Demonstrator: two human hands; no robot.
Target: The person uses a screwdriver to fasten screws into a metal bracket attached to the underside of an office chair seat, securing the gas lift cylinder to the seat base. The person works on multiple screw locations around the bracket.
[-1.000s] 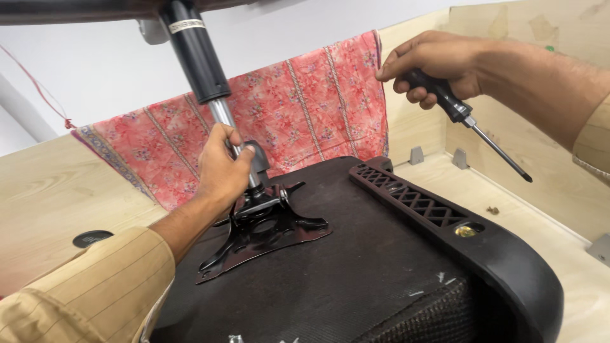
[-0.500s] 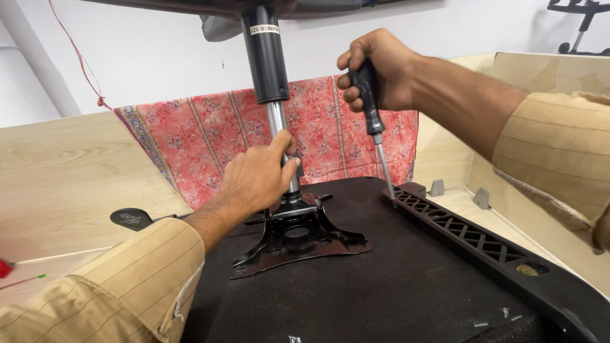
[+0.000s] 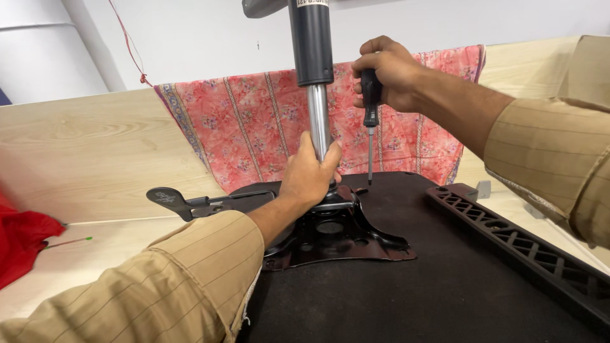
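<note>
Pale wooden boards (image 3: pixel 82 146) make the walls and floor of the work place, and a white wall stands behind them. At the far left lies a bunched red cloth (image 3: pixel 19 244). Next comes a black plastic lever handle (image 3: pixel 168 198), sticking out sideways from under the chair. A pink flowery cloth (image 3: pixel 254 133) hangs over the back board. The left hand (image 3: pixel 309 174) is wrapped tight around the shiny silver metal pole (image 3: pixel 319 121), low down, where it goes into the black metal chair plate (image 3: pixel 337 235). This plate sits on the dark upside-down chair seat (image 3: pixel 432 286). The right hand (image 3: pixel 387 73) is closed around the black-handled screwdriver (image 3: pixel 370 117), which points straight down, its tip just beside the plate. At the right lies a black plastic armrest with holes (image 3: pixel 508 238).
</note>
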